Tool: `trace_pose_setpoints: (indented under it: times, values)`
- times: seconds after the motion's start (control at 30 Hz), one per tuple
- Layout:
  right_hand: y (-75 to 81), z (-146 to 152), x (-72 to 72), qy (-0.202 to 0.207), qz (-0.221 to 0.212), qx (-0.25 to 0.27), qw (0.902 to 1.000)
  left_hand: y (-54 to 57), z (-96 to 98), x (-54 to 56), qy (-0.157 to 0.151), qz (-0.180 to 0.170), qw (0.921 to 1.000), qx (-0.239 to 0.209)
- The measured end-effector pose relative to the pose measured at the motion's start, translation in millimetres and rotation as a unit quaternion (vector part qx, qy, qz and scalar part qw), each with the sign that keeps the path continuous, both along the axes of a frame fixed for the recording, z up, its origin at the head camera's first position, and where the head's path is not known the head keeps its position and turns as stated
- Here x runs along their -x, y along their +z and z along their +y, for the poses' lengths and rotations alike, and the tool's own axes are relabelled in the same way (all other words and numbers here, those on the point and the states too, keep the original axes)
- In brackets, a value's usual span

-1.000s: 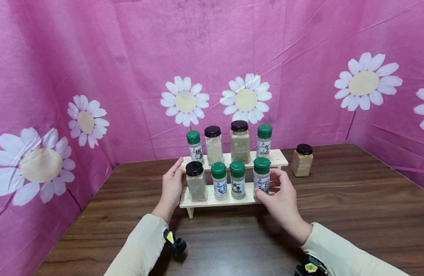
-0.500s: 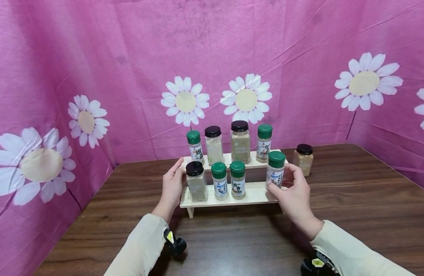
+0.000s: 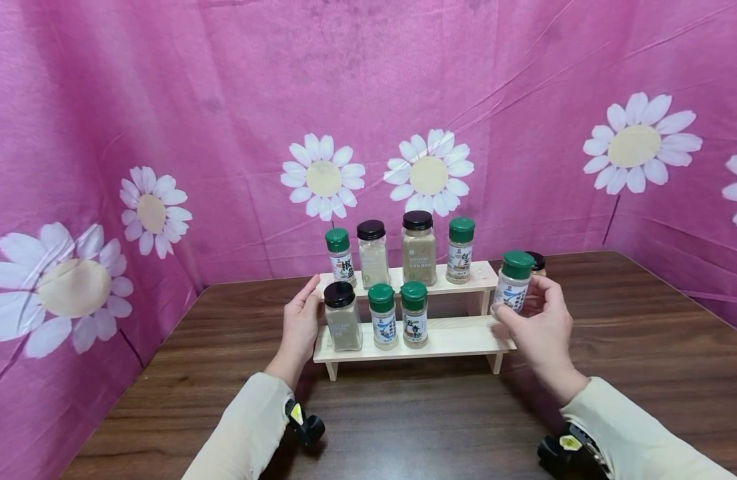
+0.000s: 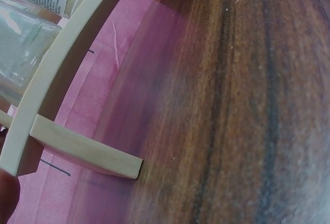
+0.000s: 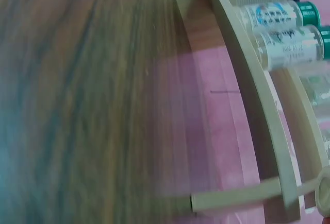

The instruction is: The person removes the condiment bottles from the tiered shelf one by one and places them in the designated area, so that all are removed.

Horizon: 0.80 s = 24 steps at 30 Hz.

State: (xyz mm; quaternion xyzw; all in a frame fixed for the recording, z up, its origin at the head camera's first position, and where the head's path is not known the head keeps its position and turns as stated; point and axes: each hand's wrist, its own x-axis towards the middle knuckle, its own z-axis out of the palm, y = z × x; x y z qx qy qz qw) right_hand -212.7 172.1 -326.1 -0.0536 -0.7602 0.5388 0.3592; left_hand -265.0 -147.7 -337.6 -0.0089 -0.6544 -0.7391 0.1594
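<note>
A two-tier wooden spice rack point(image 3: 458, 333) stands on the table. My left hand point(image 3: 299, 327) rests along its left end with fingers fairly straight; most of them are hidden behind the end. My right hand point(image 3: 542, 327) grips a green-capped spice jar point(image 3: 512, 287) between thumb and fingers, raised off the rack at its right end and tilted slightly. In the right wrist view, the round base of this jar point(image 5: 325, 193) shows at the edge. On the lower tier stand a black-capped jar point(image 3: 342, 320) and two green-capped jars, one labelled in Chinese point(image 3: 414, 317).
Along the upper tier several spice jars point(image 3: 419, 250) stand upright, with black and green caps. Another black-capped jar point(image 3: 537, 262) on the table is mostly hidden behind the held jar and right hand. A pink flowered cloth point(image 3: 236, 133) hangs behind the brown wooden table point(image 3: 404, 427).
My right hand has lifted the green-capped spice jar from the right end of the lower tier and carried it up and rightward, past the rack's edge. My left hand has stayed put.
</note>
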Motion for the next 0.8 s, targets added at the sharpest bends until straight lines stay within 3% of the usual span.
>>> trace_pose_setpoints:
  times: [0.33, 0.8]
  values:
    - [-0.9, 36, 14.8, -0.051, 0.039, -0.034, 0.9974, 0.0, 1.3, 0.1, 0.007, -0.005, 0.9999, -0.008]
    - [4.3, 78, 32.0, -0.090, 0.020, -0.010, 0.9957, -0.7, 2.5, 0.5, 0.018, -0.005, 0.9998, -0.007]
